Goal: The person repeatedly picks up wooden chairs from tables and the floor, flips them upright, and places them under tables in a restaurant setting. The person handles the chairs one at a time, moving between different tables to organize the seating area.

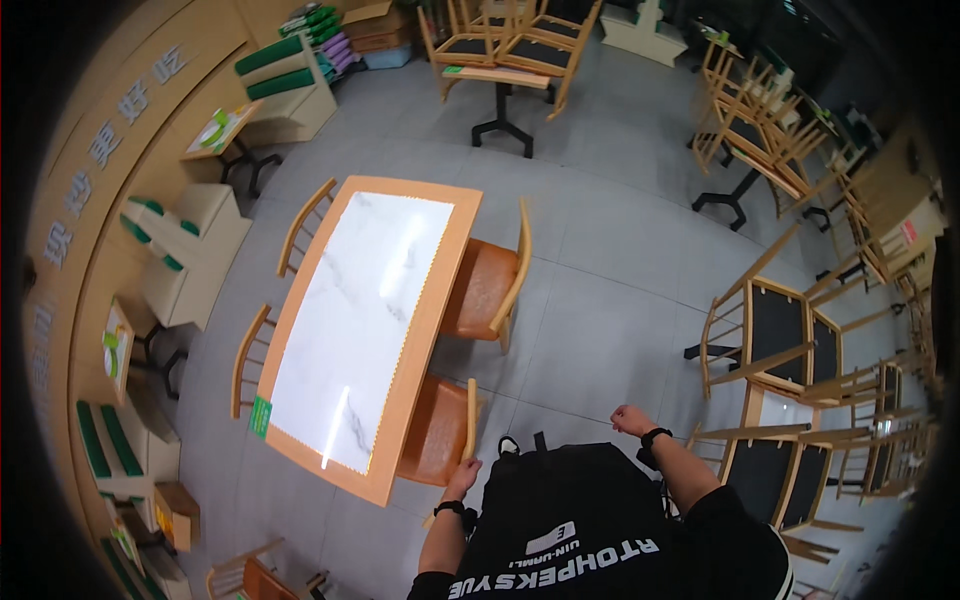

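My left hand is at the near end of a wooden chair's curved back rail, its fingers curled around there. That chair has a brown padded seat, partly under the right side of a long table with a white marble-look top and light wood border. My right hand hangs out to the right, fingers curled in, with nothing seen in it. Beyond the near chair, a second brown-seated chair stands at the same table side. Black bands circle both wrists.
Two wooden chairs line the table's left side. To my right, upturned chairs rest on tables, legs sticking out. More stacked chairs stand at the back. Booth benches and small tables run along the left wall. Grey floor tiles lie between.
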A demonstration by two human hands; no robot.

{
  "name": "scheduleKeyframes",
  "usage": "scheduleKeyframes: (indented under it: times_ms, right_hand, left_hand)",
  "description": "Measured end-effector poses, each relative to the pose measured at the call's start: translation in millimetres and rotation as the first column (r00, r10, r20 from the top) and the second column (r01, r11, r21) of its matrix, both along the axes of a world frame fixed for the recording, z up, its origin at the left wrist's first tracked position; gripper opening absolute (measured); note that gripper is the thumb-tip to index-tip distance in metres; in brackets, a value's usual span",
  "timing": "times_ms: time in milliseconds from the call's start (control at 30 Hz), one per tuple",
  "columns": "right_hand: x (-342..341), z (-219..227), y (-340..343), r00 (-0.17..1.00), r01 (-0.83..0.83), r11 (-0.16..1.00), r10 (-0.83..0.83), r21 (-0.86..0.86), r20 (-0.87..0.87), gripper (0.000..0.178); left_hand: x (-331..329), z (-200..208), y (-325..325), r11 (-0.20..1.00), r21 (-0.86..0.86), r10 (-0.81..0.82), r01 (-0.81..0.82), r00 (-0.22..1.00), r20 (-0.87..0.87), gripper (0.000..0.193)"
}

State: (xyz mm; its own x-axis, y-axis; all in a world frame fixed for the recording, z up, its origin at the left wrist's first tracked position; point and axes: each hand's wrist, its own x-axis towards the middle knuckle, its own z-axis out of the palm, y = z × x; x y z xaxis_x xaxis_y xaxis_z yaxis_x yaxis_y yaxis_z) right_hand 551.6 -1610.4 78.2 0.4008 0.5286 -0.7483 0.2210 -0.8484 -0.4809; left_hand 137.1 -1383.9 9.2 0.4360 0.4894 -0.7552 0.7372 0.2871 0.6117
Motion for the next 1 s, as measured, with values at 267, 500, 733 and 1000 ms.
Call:
scheduleKeyframes:
  times_ms: [267,500,733,1000]
  right_hand:
    - [0.1,-5.4,0.2,0.992,0.127,0.992,-0.127,0.008,-0.013,0.031]
    - [10.6,6.3,15.0,0.938,0.338,0.938,-0.329,0.077,-0.108,0.032]
    - [71.5,-24.2,15.4,0.881,0.446,0.895,-0.434,0.026,-0.188,0.030]
    - [225.2,-35.1,28.8,0.797,0.598,0.791,-0.571,0.128,-0.196,0.034]
  left_hand:
    - [12.5,-24.4,24.9,0.976,-0.180,0.111,-0.122,0.991,-0.073,0.054]
    - [20.3,36.8,104.9,0.913,-0.340,-0.203,0.226,0.974,0.103,0.036]
    - [84.9,44.1,163.3,0.996,0.039,0.080,-0.083,0.995,0.067,0.023]
    - [268.9,65.8,179.8,0.978,0.207,-0.043,0.016,0.991,0.125,0.033]
